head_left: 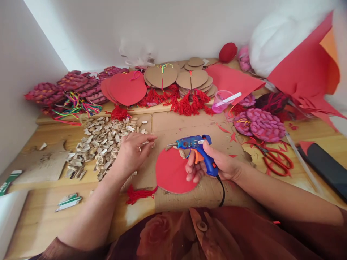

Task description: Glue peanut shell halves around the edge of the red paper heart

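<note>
My right hand (217, 164) grips a blue glue gun (196, 146) with an orange trigger, its nozzle pointing left above the top edge of a red heart-shaped piece (170, 173) lying on cardboard. A red tassel (138, 194) trails from the piece's lower left. My left hand (134, 151) rests palm down at the right edge of a heap of pale shells (100, 144), fingers reaching toward a few shells by the nozzle. Whether it pinches a shell is hidden.
Red scissors (276, 159) lie to the right. At the back are red hearts (126, 88), cardboard hearts (176, 77), red tassels (187, 101), a pink cup (221, 101), pink shell-covered hearts (260, 124), coloured cords (73, 104) and red felt sheets (306, 76). White walls close the left and back.
</note>
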`<state>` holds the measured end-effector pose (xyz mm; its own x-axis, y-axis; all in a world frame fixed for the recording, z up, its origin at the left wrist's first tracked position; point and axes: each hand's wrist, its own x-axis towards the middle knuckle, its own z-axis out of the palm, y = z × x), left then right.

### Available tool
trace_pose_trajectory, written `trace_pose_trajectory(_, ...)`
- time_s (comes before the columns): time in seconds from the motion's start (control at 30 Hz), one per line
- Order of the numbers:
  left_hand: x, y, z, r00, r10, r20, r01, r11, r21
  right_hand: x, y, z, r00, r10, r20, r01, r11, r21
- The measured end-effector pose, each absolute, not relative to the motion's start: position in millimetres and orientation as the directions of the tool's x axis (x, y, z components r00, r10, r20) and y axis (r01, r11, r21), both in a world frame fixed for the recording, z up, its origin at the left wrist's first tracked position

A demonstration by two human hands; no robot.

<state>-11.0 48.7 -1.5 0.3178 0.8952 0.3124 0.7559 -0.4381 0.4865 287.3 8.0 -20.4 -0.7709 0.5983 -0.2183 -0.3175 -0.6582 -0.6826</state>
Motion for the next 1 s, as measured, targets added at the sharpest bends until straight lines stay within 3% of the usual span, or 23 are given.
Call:
trace_pose_trajectory(0.37, -12.1, 46.1, 3.0, 0.200, 0.932, 0.302, 0.802, -0.333, 0.496, 289.3, 7.7, -17.7, -0.756, 0.616, -0.224, -0.323, -0.647, -0.690)
trace_pose_trajectory(0.77, 13.7, 36.2, 2.5, 0.312, 0.927, 0.209, 0.773, -0.375, 0.511, 287.1, 8.3, -9.2, -0.745, 0.606, -0.279, -0.283, -0.665, -0.692)
trace_pose_trajectory(1.0, 34.0, 29.9, -2.2, 0.343, 0.916, 0.206, 0.812, -0.400, 0.426, 288.8, 8.0, -12.8, -0.739, 0.618, -0.270, -0.280, -0.645, -0.711)
